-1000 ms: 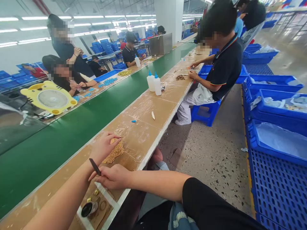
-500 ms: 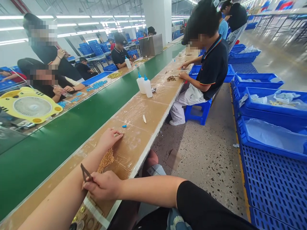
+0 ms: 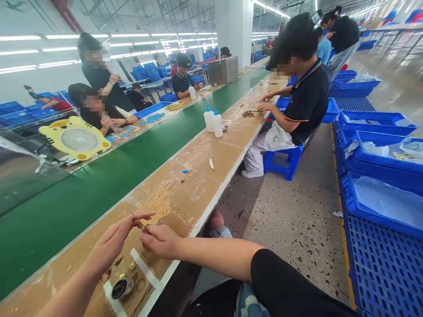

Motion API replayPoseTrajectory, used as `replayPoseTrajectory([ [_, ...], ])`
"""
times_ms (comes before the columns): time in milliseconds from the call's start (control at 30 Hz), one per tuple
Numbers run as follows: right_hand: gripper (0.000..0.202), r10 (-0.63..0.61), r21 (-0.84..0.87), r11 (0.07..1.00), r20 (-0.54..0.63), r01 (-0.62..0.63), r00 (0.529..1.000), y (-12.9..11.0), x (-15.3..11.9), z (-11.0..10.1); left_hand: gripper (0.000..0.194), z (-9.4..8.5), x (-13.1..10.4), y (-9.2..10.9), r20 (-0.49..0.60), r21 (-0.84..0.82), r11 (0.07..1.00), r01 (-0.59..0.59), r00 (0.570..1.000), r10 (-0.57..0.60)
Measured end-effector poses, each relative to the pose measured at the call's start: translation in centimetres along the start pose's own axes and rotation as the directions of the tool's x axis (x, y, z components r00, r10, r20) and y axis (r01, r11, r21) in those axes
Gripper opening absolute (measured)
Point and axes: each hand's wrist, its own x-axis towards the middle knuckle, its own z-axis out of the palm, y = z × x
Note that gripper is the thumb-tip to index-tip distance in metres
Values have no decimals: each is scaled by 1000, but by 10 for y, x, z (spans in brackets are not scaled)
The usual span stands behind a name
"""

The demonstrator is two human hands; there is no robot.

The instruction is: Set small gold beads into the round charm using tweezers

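Observation:
My right hand (image 3: 160, 240) is closed round the brown tweezers (image 3: 141, 226), whose tips point up and left towards my other hand. Beside it, my left hand (image 3: 124, 229) has its fingers stretched out over the tweezers; a small item between them cannot be made out. Just beyond both hands lies a pile of small tan pieces (image 3: 158, 206) on the brown tabletop (image 3: 198, 152). Nearer to me, below my left hand, are a small round container with dark contents (image 3: 119, 289) and a few yellowish bits (image 3: 132, 266).
Two white bottles with blue caps (image 3: 214, 122), a white sliver (image 3: 211, 164) and a blue piece (image 3: 185, 171) stand or lie farther up. A green belt (image 3: 132, 165) runs alongside. A seated person (image 3: 309, 94) works ahead; blue crates (image 3: 383, 198) are at right.
My left hand has drawn back from beyond the pile to my right hand, uncovering the pile and a small brown bit farther up. The view has shifted, so the scene sits farther right.

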Motion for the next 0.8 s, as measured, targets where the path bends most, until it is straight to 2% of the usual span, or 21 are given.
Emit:
replayPoseTrajectory([
  [67, 47, -2, 161, 987, 180, -28, 984, -10, -8, -1, 65, 0, -33, -8, -8, -174, 983, 61, 998, -64],
  [133, 52, -19, 290, 951, 399, -106, 917, -21, -21, -3, 59, 2, -60, -12, -63, -299, 951, 82, 992, -106],
  [167, 54, -54, 344, 931, 467, -125, 882, -26, -29, -5, 57, 4, -72, -11, -109, -338, 938, 77, 987, -120],
  [200, 52, -78, 385, 915, 466, -123, 881, -31, -36, -8, 55, 6, -83, -8, -134, -365, 928, 73, 982, -130],
  [267, 54, -86, 436, 891, 434, -126, 897, -35, -48, -14, 54, 13, -103, 2, -259, -478, 877, 43, 947, -188],
  [300, 55, -77, 455, 877, 447, -152, 891, -34, -51, -16, 54, 17, -110, 6, -281, -553, 831, 56, 927, -249],
  [367, 56, 30, 452, 870, 354, -199, 935, -29, -51, -18, 59, 25, -118, 9, -271, -754, 653, 77, 868, -416],
  [467, 53, 103, 451, 867, 252, -211, 962, -21, -47, -9, 65, 37, -125, 3, -320, -821, 568, 50, 785, -530],
  [533, 53, 104, 478, 857, 202, -190, 974, -20, -47, 4, 66, 43, -129, -1, -348, -847, 531, 7, 748, -565],
  [633, 49, 110, 510, 847, 114, -153, 987, -22, -49, 29, 67, 54, -135, -3, -351, -885, 464, -49, 725, -593],
  [800, 46, 99, 403, 914, -81, -58, 992, -20, -53, 58, 63, 76, -145, 7, -309, -922, 379, -78, 736, -603],
])
